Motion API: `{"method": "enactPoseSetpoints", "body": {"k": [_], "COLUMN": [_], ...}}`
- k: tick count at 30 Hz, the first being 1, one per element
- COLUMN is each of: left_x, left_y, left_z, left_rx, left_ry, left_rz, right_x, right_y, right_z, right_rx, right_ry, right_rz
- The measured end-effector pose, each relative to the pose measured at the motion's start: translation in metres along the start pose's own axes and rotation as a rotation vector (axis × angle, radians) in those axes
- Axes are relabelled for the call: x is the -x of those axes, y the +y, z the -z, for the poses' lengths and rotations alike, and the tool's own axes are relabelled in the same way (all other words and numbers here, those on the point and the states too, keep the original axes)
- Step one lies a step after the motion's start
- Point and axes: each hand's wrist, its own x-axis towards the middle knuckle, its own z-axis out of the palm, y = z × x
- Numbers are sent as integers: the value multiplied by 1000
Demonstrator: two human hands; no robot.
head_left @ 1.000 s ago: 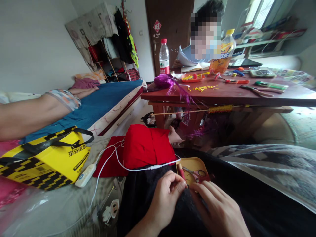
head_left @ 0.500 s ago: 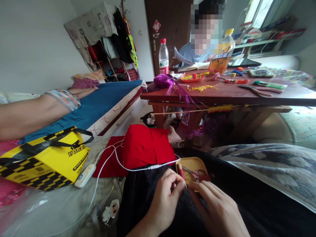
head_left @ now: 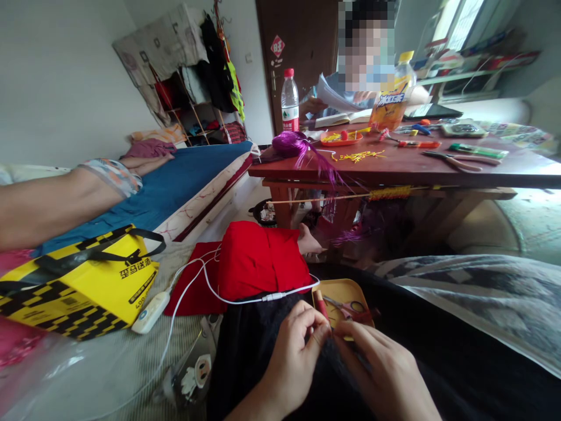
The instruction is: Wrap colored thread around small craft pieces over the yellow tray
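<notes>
My left hand [head_left: 298,345] is closed in a pinch, thumb against forefinger, above the black cloth [head_left: 263,327] over my lap. Close beside it, my right hand [head_left: 381,356] is also pinched, its fingertips almost meeting the left ones. Whatever lies between the fingertips is too small to make out. Just beyond the hands sits a small yellow tray [head_left: 346,286]. In it lie scissors [head_left: 353,307] with pinkish handles and a spool of red thread [head_left: 321,305], partly covered by my fingers.
A red cloth [head_left: 263,257] with a white cable lies ahead. A yellow bag [head_left: 100,275] stands left, near a person's bare leg [head_left: 48,199] on the bed. The table [head_left: 307,166] holds purple strands [head_left: 291,143], bottles and pliers [head_left: 456,161]; another person sits behind it with papers [head_left: 342,96].
My right hand has shifted very slightly left, towards my left fingertips. Across the table, the person's papers have moved a little to the right.
</notes>
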Motion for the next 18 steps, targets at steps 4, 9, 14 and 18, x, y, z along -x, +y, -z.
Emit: {"method": "enactPoseSetpoints", "body": {"k": [4,9,14,18], "left_x": [1,1,1,2], "left_y": [1,3,3,2], "left_z": [0,1,1,0], "left_rx": [-17,-30,-64,-90], "left_ry": [1,-9,-7,1], "left_rz": [-6,7,-19,-43], "right_x": [-1,-2,-2,-2], "right_y": [-1,-2,0,-1], "right_z": [0,1,2,1], "right_rx": [7,40,46,44], "right_ry": [16,12,-24,-15], "right_rz": [-6,17,54,37]}}
